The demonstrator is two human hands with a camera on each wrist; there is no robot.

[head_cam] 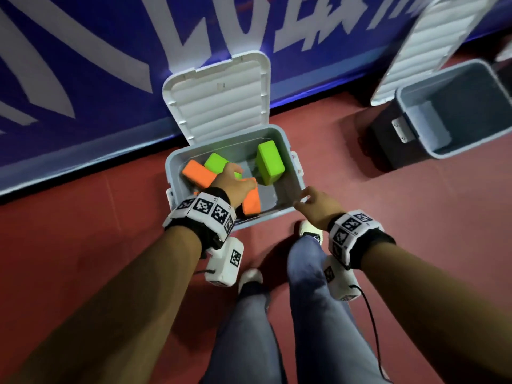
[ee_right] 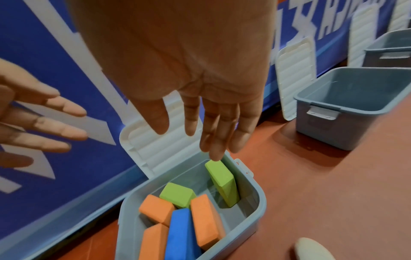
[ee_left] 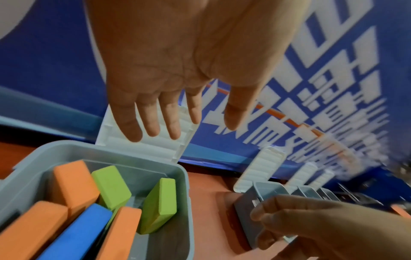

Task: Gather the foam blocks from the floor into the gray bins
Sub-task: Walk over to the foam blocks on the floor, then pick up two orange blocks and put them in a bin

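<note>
Left hand: my left hand point(head_cam: 235, 182) is over the near gray bin point(head_cam: 292, 146), fingers point(ee_left: 153, 121) straight and spread, palm down, nothing in its grip.
Right hand: my right hand point(head_cam: 318, 205) is at the bin's near right corner, fingers point(ee_right: 222, 133) hanging loose and straight, and it holds nothing either.
Near gray bin: it sits on the red floor point(head_cam: 97, 245) right against the blue banner point(head_cam: 83, 79), with its white lid point(head_cam: 219, 98) propped upright behind it.
Green blocks: two in there. The tall green block point(head_cam: 270, 162) leans on its edge by the right wall, and the second green block point(head_cam: 217, 162) lies toward the back, partly under my left hand in the head view.
Orange blocks: three, going by the right wrist view. The back orange block point(ee_right: 156, 209) is beside the second green one, the left orange block point(ee_right: 153, 242) is nearest the front wall, and the right orange block point(ee_right: 206, 219) slants along the middle.
Blue block: one blue block point(ee_right: 181, 234) is wedged between the orange ones, hidden by my wrist in the head view.
Second gray bin: the second gray bin point(head_cam: 454, 112) stands well apart to the right, with its own white lid point(head_cam: 426, 48) tipped against the banner; whether anything is in it I can't tell.
Further bins: more gray bins point(ee_right: 391, 47) and lids line the banner beyond.
Feet: my white shoes point(head_cam: 250, 277) are planted just short of the near bin.
</note>
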